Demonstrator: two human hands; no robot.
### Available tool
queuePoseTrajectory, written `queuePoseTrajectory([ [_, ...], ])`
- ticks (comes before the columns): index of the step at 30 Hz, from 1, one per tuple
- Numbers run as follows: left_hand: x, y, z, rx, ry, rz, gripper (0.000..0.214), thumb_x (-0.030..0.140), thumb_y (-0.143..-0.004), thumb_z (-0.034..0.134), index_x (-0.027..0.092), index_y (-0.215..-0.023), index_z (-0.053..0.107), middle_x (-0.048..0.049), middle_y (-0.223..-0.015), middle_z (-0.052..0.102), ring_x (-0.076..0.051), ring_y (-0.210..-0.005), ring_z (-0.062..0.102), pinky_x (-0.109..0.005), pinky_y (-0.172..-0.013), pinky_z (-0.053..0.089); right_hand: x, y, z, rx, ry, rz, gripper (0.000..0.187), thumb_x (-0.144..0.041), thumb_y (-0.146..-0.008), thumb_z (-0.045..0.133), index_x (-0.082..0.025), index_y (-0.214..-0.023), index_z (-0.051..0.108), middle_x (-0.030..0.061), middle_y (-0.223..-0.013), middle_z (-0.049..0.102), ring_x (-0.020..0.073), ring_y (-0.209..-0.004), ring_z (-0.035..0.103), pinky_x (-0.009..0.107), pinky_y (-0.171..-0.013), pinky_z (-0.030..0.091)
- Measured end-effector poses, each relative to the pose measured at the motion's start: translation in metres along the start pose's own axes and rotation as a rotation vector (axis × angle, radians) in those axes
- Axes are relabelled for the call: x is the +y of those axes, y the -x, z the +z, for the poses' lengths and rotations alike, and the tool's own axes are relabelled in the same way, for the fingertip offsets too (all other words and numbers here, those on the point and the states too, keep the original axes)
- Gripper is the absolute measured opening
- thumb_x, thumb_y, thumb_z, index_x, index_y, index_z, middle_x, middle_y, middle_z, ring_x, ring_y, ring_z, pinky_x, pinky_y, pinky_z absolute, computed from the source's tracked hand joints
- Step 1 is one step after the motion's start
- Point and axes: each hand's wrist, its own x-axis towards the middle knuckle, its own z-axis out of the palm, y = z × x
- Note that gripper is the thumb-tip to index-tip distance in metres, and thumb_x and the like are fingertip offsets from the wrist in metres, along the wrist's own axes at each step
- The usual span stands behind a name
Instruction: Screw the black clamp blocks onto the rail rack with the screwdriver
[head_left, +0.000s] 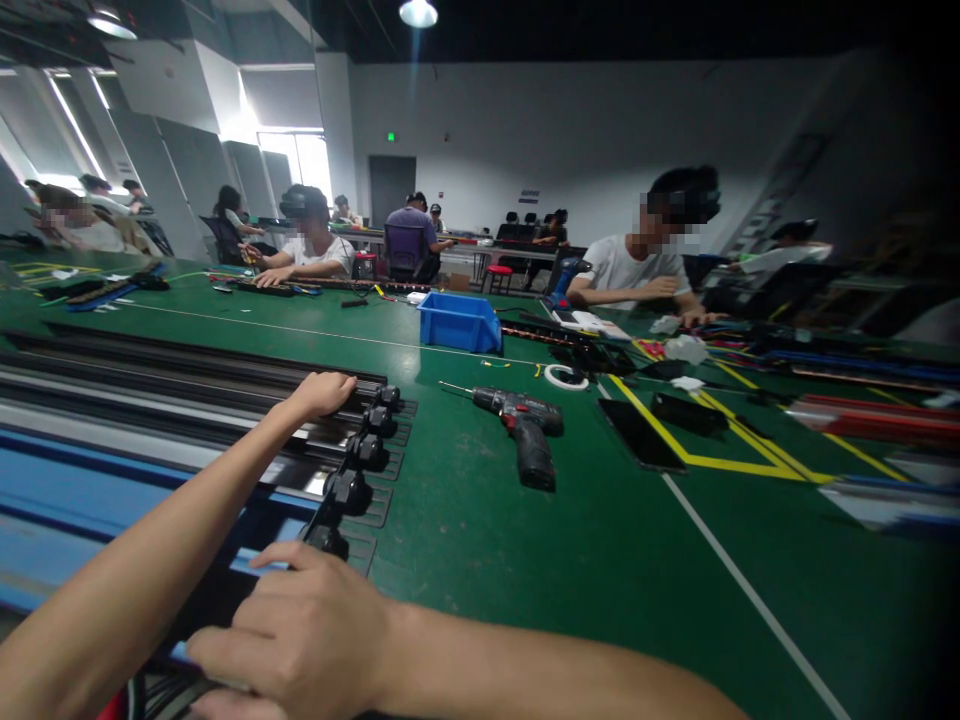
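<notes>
Several long black rails (187, 375), some covered with blue film (67, 500), lie side by side on the green table (525, 560). Each ends in a black plug-like end cap (349, 490). My left hand (324, 392) reaches out over the rails. Its fingers are curled down onto the far rail's end, right beside the farthest cap (386, 397). My right hand (300, 635) crosses in from the right at the bottom. It is closed around the near rail's end, just below the closest cap (328, 541).
A black cordless drill (525, 430) lies right of the caps. Behind it are a blue bin (459, 322) and a white tape roll (566, 377). A flat black panel (641, 435) sits by yellow tape lines (735, 440). Other people work at the far side.
</notes>
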Motion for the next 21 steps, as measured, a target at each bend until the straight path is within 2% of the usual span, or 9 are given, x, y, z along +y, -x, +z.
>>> queuePoseTrajectory([
  [4,0.001,0.002,-0.001,0.009,0.005,-0.005,0.063,0.047,-0.099,0.014,0.018,-0.097,0.070,-0.0152,-0.111,0.071,-0.032,-0.105,0.065,-0.038,-0.085,0.046,0.024,-0.006,-0.051,0.100,0.058,0.127,0.031,-0.043,-0.095,0.050,-0.017,-0.093,0.067,-0.0005,-0.072,0.066,0.0148,-0.071,0.058,0.036,-0.105,0.034],
  [6,0.002,0.003,-0.001,0.014,0.005,-0.002,0.063,0.047,-0.099,0.015,0.018,-0.097,0.070,-0.0154,-0.111,0.071,-0.031,-0.105,0.066,-0.037,-0.085,0.046,0.048,0.000,-0.074,0.141,0.102,0.223,0.027,-0.037,-0.096,0.051,-0.016,-0.093,0.067,0.0012,-0.077,0.068,0.0144,-0.075,0.059,0.035,-0.105,0.034],
  [8,0.003,0.003,-0.002,0.013,0.005,0.011,0.062,0.046,-0.099,0.015,0.017,-0.100,0.070,-0.0158,-0.114,0.070,-0.030,-0.106,0.065,-0.036,-0.086,0.046,0.077,0.014,-0.088,0.159,0.159,0.346,0.024,-0.034,-0.096,0.052,-0.015,-0.095,0.068,0.0032,-0.082,0.069,0.0151,-0.080,0.060,0.036,-0.105,0.034],
  [10,0.003,0.002,-0.002,0.004,0.010,0.005,0.062,0.046,-0.099,0.015,0.017,-0.104,0.070,-0.0162,-0.118,0.069,-0.031,-0.109,0.064,-0.037,-0.087,0.046,0.107,0.038,-0.092,0.143,0.232,0.477,0.020,-0.031,-0.095,0.055,-0.015,-0.097,0.068,0.0052,-0.090,0.071,0.0163,-0.087,0.061,0.037,-0.105,0.033],
  [14,0.001,0.000,0.000,0.004,0.013,-0.025,0.063,0.047,-0.098,0.016,0.016,-0.103,0.071,-0.0169,-0.118,0.069,-0.032,-0.109,0.064,-0.037,-0.087,0.046,0.151,0.091,-0.081,0.009,0.356,0.627,0.016,-0.027,-0.094,0.057,-0.016,-0.092,0.068,0.0055,-0.086,0.070,0.0176,-0.087,0.062,0.038,-0.105,0.032],
  [17,0.001,0.000,0.001,0.008,0.012,-0.027,0.064,0.048,-0.098,0.016,0.016,-0.099,0.071,-0.0172,-0.115,0.070,-0.032,-0.108,0.064,-0.037,-0.087,0.046,0.167,0.116,-0.074,-0.029,0.392,0.678,0.015,-0.028,-0.094,0.058,-0.017,-0.091,0.068,0.0054,-0.086,0.069,0.0180,-0.088,0.062,0.037,-0.105,0.031],
  [21,0.002,0.001,-0.001,0.003,0.021,-0.037,0.064,0.049,-0.098,0.016,0.016,-0.097,0.071,-0.0173,-0.111,0.071,-0.032,-0.107,0.065,-0.037,-0.085,0.046,0.174,0.125,-0.074,-0.013,0.406,0.731,0.016,-0.032,-0.093,0.061,-0.017,-0.095,0.067,0.0063,-0.092,0.068,0.0197,-0.093,0.060,0.039,-0.105,0.031],
])
